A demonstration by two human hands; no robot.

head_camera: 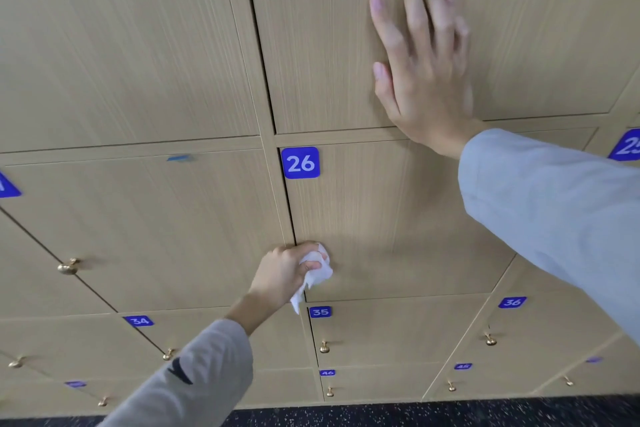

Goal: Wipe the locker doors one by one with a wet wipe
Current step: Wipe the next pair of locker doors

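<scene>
Head cam: left hand (287, 269) is bunched around a white wipe (317, 272), pressing it on door 26 (398, 218) near its lower left edge, just above the 35 tag (320, 312). Right hand (420, 55) is flat, fingers straight and spread, palm on the door above (311, 45). Both sleeves are grey.

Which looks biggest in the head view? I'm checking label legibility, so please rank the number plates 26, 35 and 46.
1. Plate 26, plainly largest.
2. Plate 35.
3. Plate 46, smallest.
The lower plates sit farther from the camera, so their true sizes may well match.
</scene>
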